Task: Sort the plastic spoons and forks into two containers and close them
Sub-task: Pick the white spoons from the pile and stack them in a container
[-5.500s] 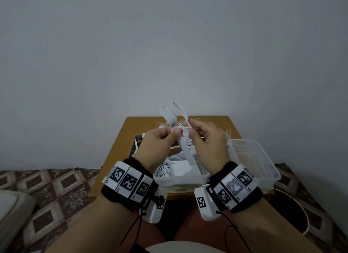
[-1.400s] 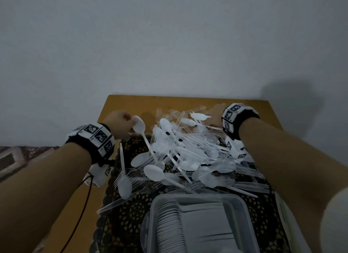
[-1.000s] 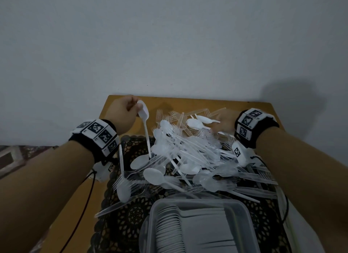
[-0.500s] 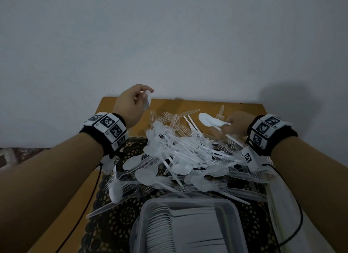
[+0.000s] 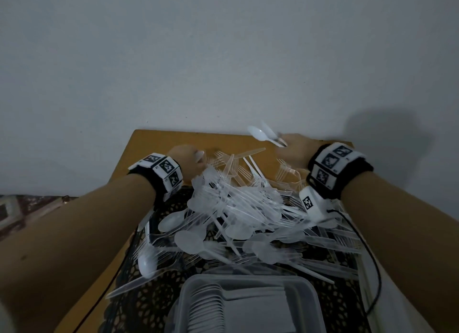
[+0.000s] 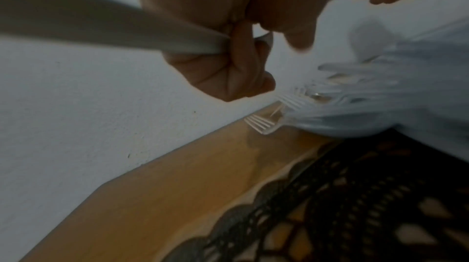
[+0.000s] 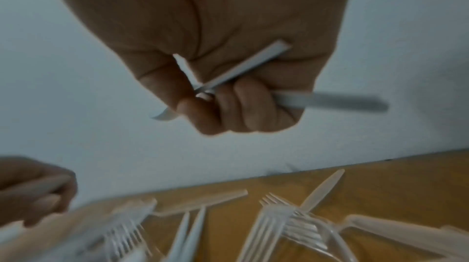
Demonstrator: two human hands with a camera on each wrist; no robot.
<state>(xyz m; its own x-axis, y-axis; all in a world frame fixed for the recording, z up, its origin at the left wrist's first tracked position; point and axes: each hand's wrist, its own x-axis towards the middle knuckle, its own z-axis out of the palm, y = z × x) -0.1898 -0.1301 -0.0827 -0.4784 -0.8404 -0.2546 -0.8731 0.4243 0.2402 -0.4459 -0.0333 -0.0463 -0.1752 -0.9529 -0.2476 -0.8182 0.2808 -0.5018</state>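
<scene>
A big tangled pile of white and clear plastic spoons and forks (image 5: pixel 236 208) lies on a black lace mat (image 5: pixel 139 303). My left hand (image 5: pixel 196 159) is at the pile's far left edge, its fingers (image 6: pixel 236 69) curled round a white spoon handle (image 6: pixel 101 31). My right hand (image 5: pixel 285 144) hovers above the far right of the pile. It grips two white spoons (image 5: pixel 260 133), whose handles (image 7: pixel 253 65) cross in the fist. A clear container (image 5: pixel 305 290) at the near edge holds a neat stack of spoons (image 5: pixel 206 305).
The wooden table (image 5: pixel 149 144) butts against a plain white wall. Loose forks (image 7: pixel 274 222) and a clear knife (image 7: pixel 322 190) lie on bare wood at the back. A black cable (image 5: pixel 372 258) trails from my right wrist over the pile's right side.
Each hand has picked spoons out of the pile. My left hand has come back down to the pile's far left edge with its spoon. My right hand has lifted two spoons clear.
</scene>
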